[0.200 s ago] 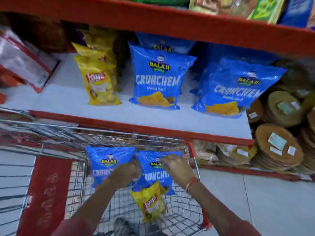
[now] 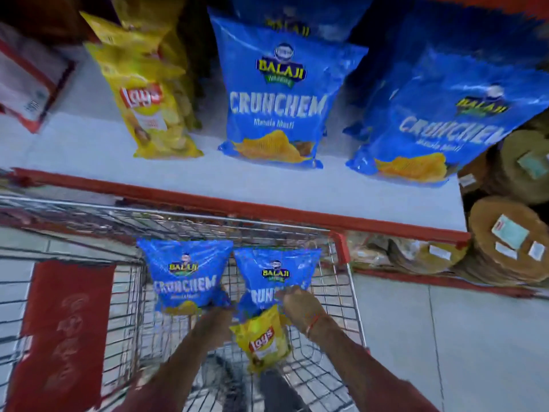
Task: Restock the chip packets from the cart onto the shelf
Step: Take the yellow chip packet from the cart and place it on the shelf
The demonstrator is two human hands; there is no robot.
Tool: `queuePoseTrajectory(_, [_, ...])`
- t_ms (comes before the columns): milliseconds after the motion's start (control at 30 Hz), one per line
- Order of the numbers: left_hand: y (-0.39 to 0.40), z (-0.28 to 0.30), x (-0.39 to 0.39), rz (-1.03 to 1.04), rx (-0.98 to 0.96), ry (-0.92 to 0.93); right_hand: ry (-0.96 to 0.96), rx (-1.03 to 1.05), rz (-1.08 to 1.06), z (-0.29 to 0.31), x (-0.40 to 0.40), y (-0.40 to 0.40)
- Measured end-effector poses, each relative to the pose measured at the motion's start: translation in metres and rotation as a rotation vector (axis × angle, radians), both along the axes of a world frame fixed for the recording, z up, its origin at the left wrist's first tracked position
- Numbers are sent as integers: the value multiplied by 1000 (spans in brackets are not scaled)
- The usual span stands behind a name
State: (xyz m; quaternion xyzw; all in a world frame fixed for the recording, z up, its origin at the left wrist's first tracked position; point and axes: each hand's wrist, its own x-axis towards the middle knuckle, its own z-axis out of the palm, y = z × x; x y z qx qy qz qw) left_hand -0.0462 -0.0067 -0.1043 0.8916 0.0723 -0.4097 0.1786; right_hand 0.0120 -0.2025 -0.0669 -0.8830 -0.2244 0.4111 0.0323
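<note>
Over the wire cart [image 2: 341, 307], my left hand [image 2: 215, 324] grips the bottom edge of a blue Crunchem packet [image 2: 185, 275] and holds it upright. My right hand [image 2: 301, 310] grips a second blue Crunchem packet [image 2: 276, 278] beside it. A yellow Lays packet [image 2: 263, 340] hangs between my hands, below the right packet; which hand holds it I cannot tell. On the white shelf [image 2: 208, 179] lean a stack of yellow Lays packets [image 2: 148, 105], a middle stack of blue Crunchem packets [image 2: 279, 96] and a right stack of blue Crunchem packets [image 2: 445, 120].
The shelf's red front lip [image 2: 237, 205] runs just beyond the cart. A red-and-white bag [image 2: 26, 84] lies at the shelf's left. Round brown stacked packs [image 2: 505, 239] fill the right side and the lower shelf. A red panel [image 2: 62, 331] hangs on the cart's left side. Grey floor tiles lie to the right.
Both hands have slid down to the packets' lower edges and lifted the two blue packets higher. The camera has dropped and moved closer to the shelf.
</note>
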Motion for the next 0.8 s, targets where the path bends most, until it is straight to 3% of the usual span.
queuePoseTrajectory(167, [-12,-6,-19,-54,29,34,86,38,-23,-28,-16,9])
queuePoseTrajectory(333, [2,18,-26,-2,-76,-28,93,228,-395,-12,-25,5])
queuePoseTrajectory(500, [39,72,-20,44,-201,-246,29,469,-587,40,-31,16])
queuePoseTrajectory(700, [86,152,4,307,-417,-567,-201,712,-641,123,-14,40])
queuePoseTrajectory(800, [105,191,23,301,-437,-728,-288,826,-652,166,5,55])
